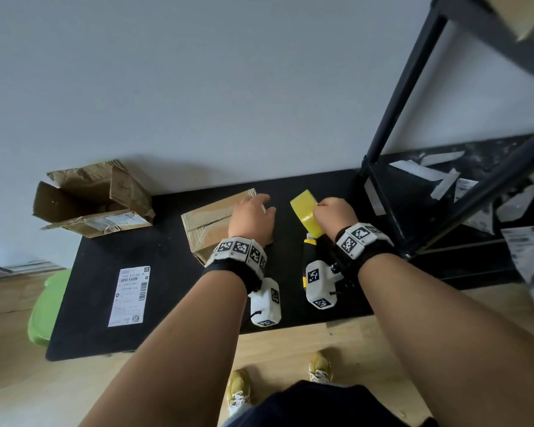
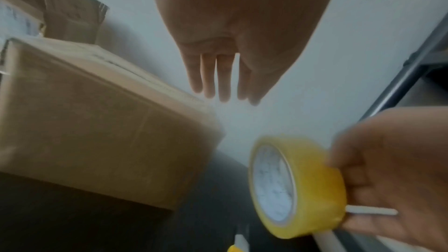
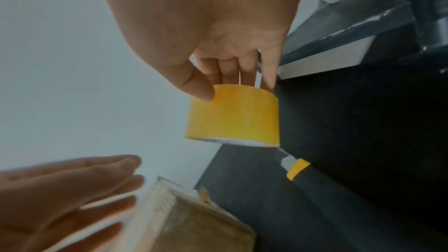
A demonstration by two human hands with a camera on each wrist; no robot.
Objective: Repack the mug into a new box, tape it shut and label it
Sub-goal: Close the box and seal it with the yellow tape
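A closed brown cardboard box (image 1: 210, 224) (image 2: 97, 122) (image 3: 194, 223) lies on the black mat (image 1: 136, 248), with tape along its top seam. My left hand (image 1: 252, 218) (image 2: 225, 76) (image 3: 72, 189) hovers over the box's right end, fingers straight and holding nothing. Just to the right, my right hand (image 1: 333, 211) (image 3: 230, 76) grips a yellow roll of tape (image 1: 305, 215) (image 2: 295, 187) (image 3: 234, 114) above the mat, thumb on one side and fingers on the other. A white shipping label (image 1: 130, 295) lies flat on the mat at the front left. The mug is not visible.
A torn, opened old box (image 1: 93, 198) sits at the mat's back left. A yellow-and-black utility knife (image 1: 309, 245) (image 3: 298, 170) lies under the tape roll. A black metal shelf frame (image 1: 395, 192) with paper scraps stands at the right. A green object (image 1: 43, 306) lies left of the mat.
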